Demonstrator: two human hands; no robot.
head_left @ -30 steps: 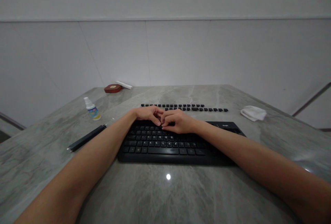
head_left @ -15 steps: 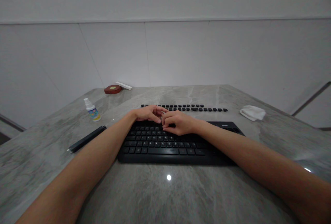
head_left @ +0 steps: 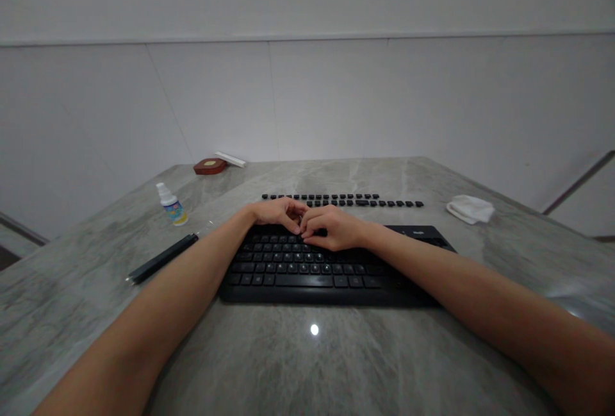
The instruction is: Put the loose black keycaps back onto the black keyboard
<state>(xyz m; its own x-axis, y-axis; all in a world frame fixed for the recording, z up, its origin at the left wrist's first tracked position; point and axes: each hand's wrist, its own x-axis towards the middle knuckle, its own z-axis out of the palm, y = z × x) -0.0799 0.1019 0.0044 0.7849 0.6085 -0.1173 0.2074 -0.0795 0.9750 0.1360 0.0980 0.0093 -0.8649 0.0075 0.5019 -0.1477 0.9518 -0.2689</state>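
Note:
A black keyboard (head_left: 307, 280) lies on the grey marbled table below both my hands. Over its upper rows, my left hand (head_left: 280, 212) is closed, with thumb and fingers curled in toward the other hand. My right hand (head_left: 332, 229) is pinched, its fingertips low at the top key rows and meeting the left fingertips. Whatever the fingers hold between them is too small and covered to make out. Beyond the hands, loose black keycaps (head_left: 362, 203) lie in two rows, partly hidden behind my left hand.
To the left stand a white spray bottle (head_left: 172, 206) and a dark flat bar (head_left: 163, 259). Farther back lies a reddish-brown case (head_left: 210, 166) beside a white strip (head_left: 230, 159). A folded white cloth (head_left: 469, 209) rests at the right. A wall borders the table's far edge.
The left fingers have curled in a little, and the left thumb has moved slightly down toward the right fingertips. The right hand, keyboard and keycaps stay almost where they were.

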